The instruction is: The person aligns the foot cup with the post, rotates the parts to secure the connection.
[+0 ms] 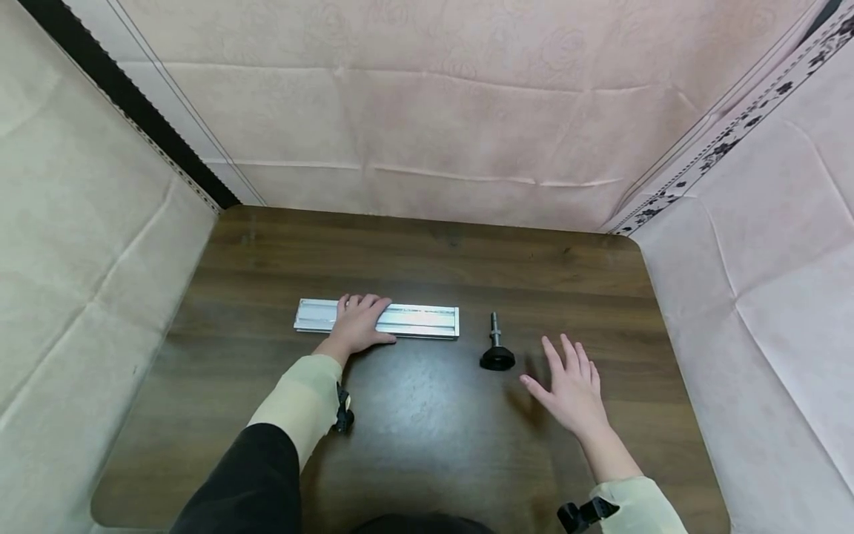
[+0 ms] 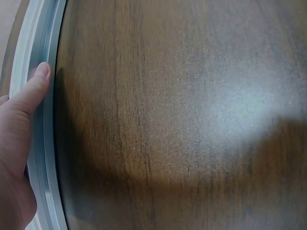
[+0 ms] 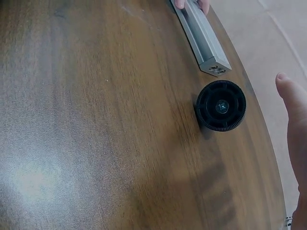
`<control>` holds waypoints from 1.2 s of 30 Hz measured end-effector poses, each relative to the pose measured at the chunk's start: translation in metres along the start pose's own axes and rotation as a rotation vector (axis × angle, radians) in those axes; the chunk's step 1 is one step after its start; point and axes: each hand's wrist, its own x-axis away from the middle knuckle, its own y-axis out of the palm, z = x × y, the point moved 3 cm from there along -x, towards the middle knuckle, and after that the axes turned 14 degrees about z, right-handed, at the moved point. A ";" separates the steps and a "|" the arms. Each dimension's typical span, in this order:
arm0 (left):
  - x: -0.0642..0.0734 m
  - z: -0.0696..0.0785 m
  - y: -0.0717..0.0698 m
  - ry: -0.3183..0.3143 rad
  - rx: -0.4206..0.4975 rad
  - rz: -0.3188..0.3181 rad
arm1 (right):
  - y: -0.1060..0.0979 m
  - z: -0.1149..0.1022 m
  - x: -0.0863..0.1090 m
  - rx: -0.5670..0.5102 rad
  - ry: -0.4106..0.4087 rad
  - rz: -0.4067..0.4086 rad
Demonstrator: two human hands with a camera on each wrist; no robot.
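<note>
A silver aluminium profile lies lengthwise across the wooden table. My left hand grips it left of its middle, the fingers over the far side and the thumb along the near side. In the left wrist view the thumb presses on the grooved profile. Just beyond the profile's right end, a levelling foot with a round black base and threaded stud lies on the table. The right wrist view shows its ribbed base and holes in the profile's end. My right hand hovers to its right, fingers spread, holding nothing.
The brown wooden table has rounded corners. Pale cloth hangs behind it and on both sides, with a black strip at the left corner and a flowered border at the right. Black wrist straps sit on both sleeves.
</note>
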 end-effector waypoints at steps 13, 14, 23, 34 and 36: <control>0.005 0.003 -0.002 0.018 0.015 0.018 | 0.001 0.002 0.000 -0.011 0.002 -0.006; 0.006 0.003 -0.002 0.018 0.014 0.015 | 0.001 0.002 0.000 -0.012 0.003 -0.009; 0.010 0.009 -0.003 0.042 0.050 0.048 | 0.003 0.001 0.000 -0.019 0.002 -0.023; 0.005 0.024 -0.014 0.022 0.132 0.080 | 0.008 -0.003 -0.001 -0.032 0.010 -0.046; 0.004 0.027 -0.016 0.009 0.150 0.081 | 0.009 -0.004 -0.002 -0.036 0.016 -0.053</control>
